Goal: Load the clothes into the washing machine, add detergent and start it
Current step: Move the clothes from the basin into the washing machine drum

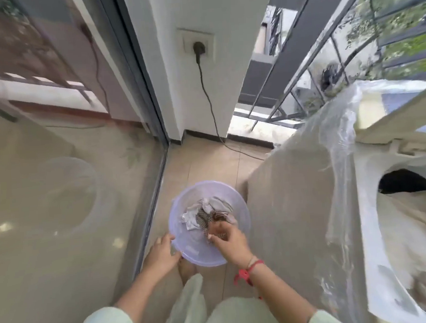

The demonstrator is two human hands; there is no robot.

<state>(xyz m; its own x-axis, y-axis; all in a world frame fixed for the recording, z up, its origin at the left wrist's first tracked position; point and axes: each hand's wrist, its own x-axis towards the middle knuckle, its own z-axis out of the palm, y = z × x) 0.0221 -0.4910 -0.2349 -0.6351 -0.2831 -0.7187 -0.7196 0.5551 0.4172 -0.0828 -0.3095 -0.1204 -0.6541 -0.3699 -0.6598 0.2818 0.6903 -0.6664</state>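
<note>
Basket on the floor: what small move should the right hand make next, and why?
Probably lift the patterned cloth out toward the washing machine: the right hand pinches it, the left hand steadies the basket by its rim, and the drum mouth beside it stands open.

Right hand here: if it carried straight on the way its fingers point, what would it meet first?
The patterned cloth in the basin. The right hand points down into it, fingers apparently pinching that cloth; the white cloth lies just beyond.
</note>
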